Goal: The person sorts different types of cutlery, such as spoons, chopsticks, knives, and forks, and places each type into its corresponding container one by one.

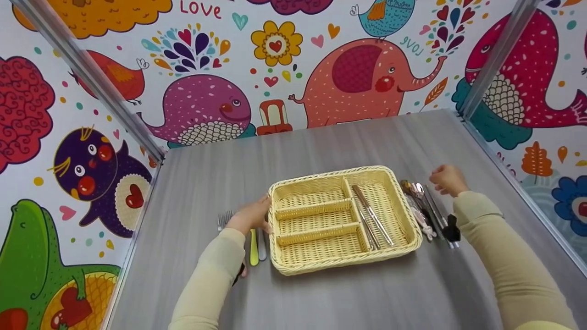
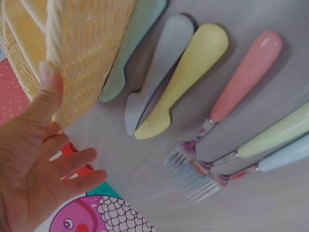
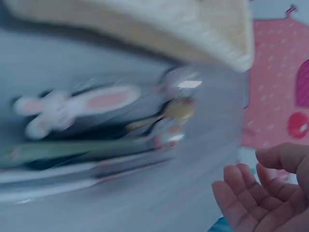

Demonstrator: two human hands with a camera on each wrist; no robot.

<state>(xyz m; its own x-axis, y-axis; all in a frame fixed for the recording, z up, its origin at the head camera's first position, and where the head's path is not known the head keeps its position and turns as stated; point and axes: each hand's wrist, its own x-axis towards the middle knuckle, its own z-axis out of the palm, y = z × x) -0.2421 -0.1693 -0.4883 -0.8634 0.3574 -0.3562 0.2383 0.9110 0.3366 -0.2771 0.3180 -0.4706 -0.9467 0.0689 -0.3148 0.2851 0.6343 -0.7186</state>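
Note:
My left hand (image 1: pixel 251 214) rests against the left end of a cream wicker cutlery basket (image 1: pixel 344 264); in the left wrist view its thumb touches the rim and the other fingers are spread. Several metal chopsticks (image 1: pixel 377 222) lie in the basket's long right compartment. My right hand (image 1: pixel 449 179) hovers empty beyond the cutlery to the right of the basket, its fingers loosely bent. Near it lie a rabbit-shaped handle (image 3: pixel 108 100), spoons (image 3: pixel 179 110) and more chopsticks (image 1: pixel 435 206). The right wrist view is blurred.
Left of the basket lie forks (image 2: pixel 195 179) with pink, green and blue handles. Beside them are a yellow knife (image 2: pixel 190 72), a grey knife (image 2: pixel 164 58) and a green one (image 2: pixel 137 34). Cartoon-printed walls (image 1: pixel 275 68) border the grey table (image 1: pixel 206 174).

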